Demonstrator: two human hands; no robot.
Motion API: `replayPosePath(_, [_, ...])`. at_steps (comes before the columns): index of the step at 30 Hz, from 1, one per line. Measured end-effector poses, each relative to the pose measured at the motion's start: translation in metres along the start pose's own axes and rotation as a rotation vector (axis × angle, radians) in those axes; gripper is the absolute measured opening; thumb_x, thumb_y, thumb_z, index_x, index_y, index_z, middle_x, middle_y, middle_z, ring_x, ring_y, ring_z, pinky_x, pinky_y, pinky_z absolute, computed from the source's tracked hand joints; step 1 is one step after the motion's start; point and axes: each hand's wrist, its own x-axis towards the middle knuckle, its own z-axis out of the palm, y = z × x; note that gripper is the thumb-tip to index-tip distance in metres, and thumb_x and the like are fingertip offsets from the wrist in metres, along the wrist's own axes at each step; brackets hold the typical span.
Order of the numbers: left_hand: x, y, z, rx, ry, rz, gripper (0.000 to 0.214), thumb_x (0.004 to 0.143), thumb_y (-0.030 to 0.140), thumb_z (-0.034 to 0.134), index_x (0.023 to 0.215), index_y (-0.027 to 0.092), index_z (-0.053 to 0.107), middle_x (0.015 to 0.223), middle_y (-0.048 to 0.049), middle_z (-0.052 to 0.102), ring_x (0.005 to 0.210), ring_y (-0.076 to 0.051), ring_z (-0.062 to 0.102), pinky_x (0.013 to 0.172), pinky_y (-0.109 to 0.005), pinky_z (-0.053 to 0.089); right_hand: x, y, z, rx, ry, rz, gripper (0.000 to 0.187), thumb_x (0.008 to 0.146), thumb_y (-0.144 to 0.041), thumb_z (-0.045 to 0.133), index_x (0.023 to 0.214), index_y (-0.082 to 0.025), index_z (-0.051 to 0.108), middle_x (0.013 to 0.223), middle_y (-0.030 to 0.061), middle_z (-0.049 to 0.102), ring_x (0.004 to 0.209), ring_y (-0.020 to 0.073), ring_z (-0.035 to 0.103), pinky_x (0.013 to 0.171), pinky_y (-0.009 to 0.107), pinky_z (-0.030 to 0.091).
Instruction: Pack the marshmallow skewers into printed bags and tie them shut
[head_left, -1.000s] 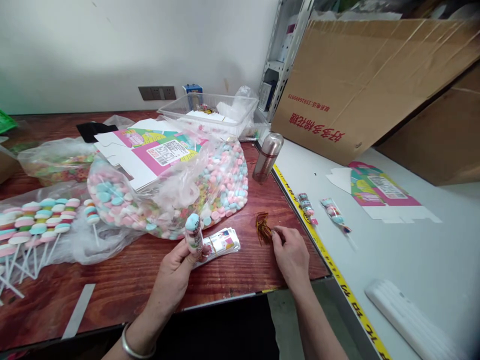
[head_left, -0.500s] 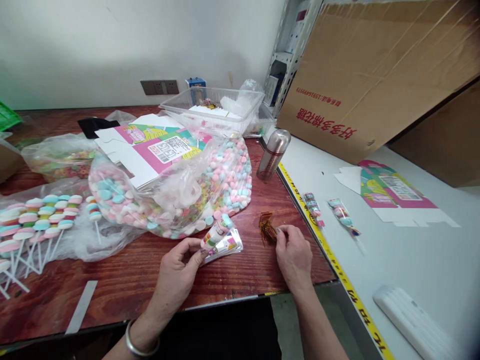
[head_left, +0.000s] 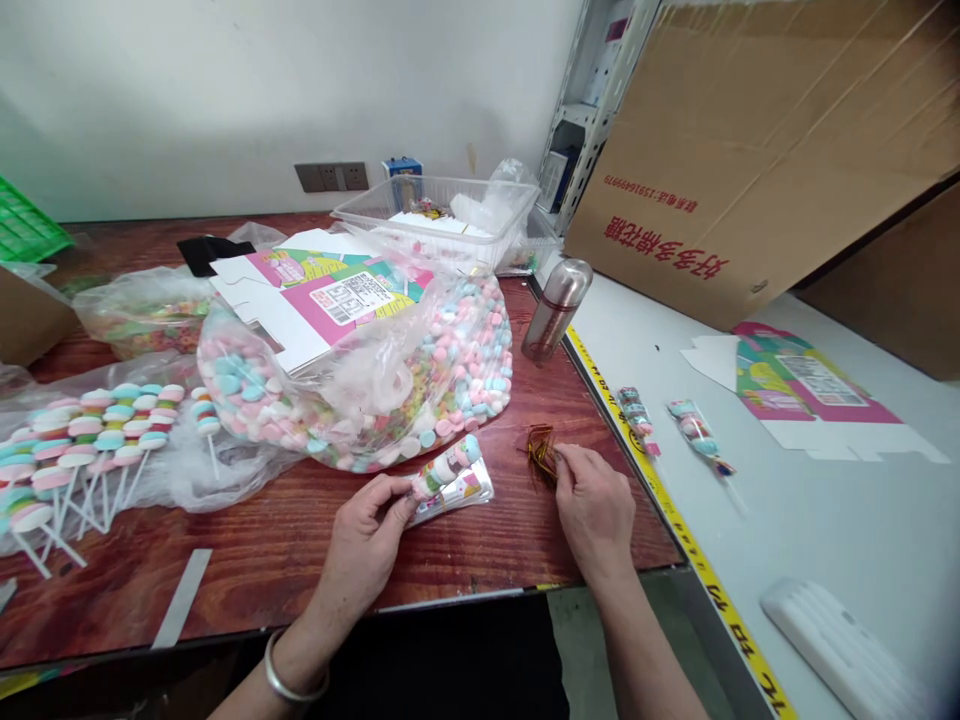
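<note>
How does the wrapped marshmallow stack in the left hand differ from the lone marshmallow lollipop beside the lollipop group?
The wrapped marshmallow stack is held in the left hand; the lone marshmallow lollipop lies unheld. The stack has a clear wrapper; the lollipop looks bare. The lollipop's white stick shows; none is visible on the stack. Both have layered pastel marshmallows.

Left of the shiny cylindrical steel flask point(head_left: 556, 310), the bare left hand point(head_left: 371, 530) hides the lower end of the pastel marshmallow stack point(head_left: 448, 468). Farther left, the edge cuts off the green mesh crate point(head_left: 30, 228).
</note>
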Motion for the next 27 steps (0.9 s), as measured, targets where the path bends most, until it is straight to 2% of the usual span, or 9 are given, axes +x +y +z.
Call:
replayPosePath(4, [0.001,0.002,0.003,0.020,-0.008,0.049,0.017,0.084,0.029,0.057,0.084,0.018,0.071,0.080,-0.0042,0.069,0.075,-0.018,0.062,0.072,-0.027,0.049,-0.005,-0.005,-0.003,-0.017,0.062,-0.040,0.027,0.094,-0.022,0.044,0.101,-0.016,0.069,0.092,0.0091,0.072,0.082,0.0206,0.062,0.073,0.032,0.038])
replayPosePath(7, [0.000,-0.001,0.005,0.081,0.010,0.167,0.017,0.086,0.025,0.054,0.083,0.018,0.069,0.086,-0.0059,0.068,0.082,-0.019,0.063,0.076,-0.028,0.049,-0.008,-0.014,-0.010,-0.018,0.105,-0.075,0.027,0.096,-0.023,0.044,0.100,-0.015,0.069,0.086,0.0086,0.070,0.078,0.0206,0.061,0.075,0.032,0.041])
replayPosePath(12, [-0.007,-0.004,0.013,0.334,-0.071,0.329,0.024,0.092,0.018,0.046,0.096,0.021,0.069,0.085,-0.0063,0.064,0.080,-0.018,0.060,0.075,-0.028,0.048,-0.015,-0.052,-0.028,0.077,0.214,-0.202,0.018,0.094,-0.019,0.050,0.099,-0.014,0.066,0.083,0.0078,0.068,0.079,0.0193,0.060,0.077,0.029,0.044])
replayPosePath(15, [-0.011,0.002,0.020,0.431,-0.093,0.358,0.026,0.092,0.015,0.044,0.098,0.022,0.068,0.083,-0.0064,0.062,0.077,-0.019,0.058,0.073,-0.029,0.046,-0.023,-0.081,-0.033,0.124,0.198,-0.241,0.012,0.092,-0.018,0.052,0.093,-0.015,0.063,0.078,0.0066,0.065,0.074,0.0189,0.058,0.073,0.029,0.044])
replayPosePath(18, [-0.013,0.010,0.025,0.396,-0.103,0.366,0.026,0.093,0.015,0.042,0.099,0.021,0.066,0.084,-0.0074,0.064,0.078,-0.020,0.058,0.074,-0.031,0.046,-0.033,-0.105,-0.031,0.124,0.158,-0.296,0.014,0.092,-0.017,0.051,0.083,-0.019,0.062,0.072,0.0059,0.062,0.071,0.0203,0.055,0.071,0.031,0.041])
replayPosePath(23, [-0.016,0.011,0.026,0.341,-0.081,0.407,0.031,0.094,0.020,0.043,0.120,0.020,0.061,0.099,-0.0116,0.068,0.091,-0.023,0.062,0.083,-0.033,0.046,-0.046,-0.124,-0.023,0.231,0.074,-0.299,0.023,0.094,-0.021,0.048,0.075,-0.022,0.060,0.068,0.0053,0.060,0.067,0.0197,0.052,0.066,0.032,0.038])
replayPosePath(25, [-0.016,0.009,0.025,0.357,-0.076,0.401,0.028,0.094,0.021,0.045,0.114,0.019,0.064,0.097,-0.0116,0.068,0.089,-0.023,0.062,0.082,-0.033,0.046,-0.049,-0.126,-0.020,0.251,0.062,-0.271,0.025,0.095,-0.023,0.048,0.072,-0.023,0.060,0.064,0.0042,0.058,0.063,0.0191,0.052,0.064,0.032,0.038])
replayPosePath(27, [-0.014,0.008,0.024,0.356,-0.042,0.376,0.025,0.093,0.021,0.046,0.103,0.019,0.068,0.090,-0.0105,0.068,0.083,-0.022,0.061,0.078,-0.033,0.047,-0.051,-0.127,-0.019,0.306,0.076,-0.262,0.021,0.095,-0.022,0.048,0.081,-0.022,0.064,0.070,0.0051,0.063,0.068,0.0193,0.056,0.067,0.032,0.042])
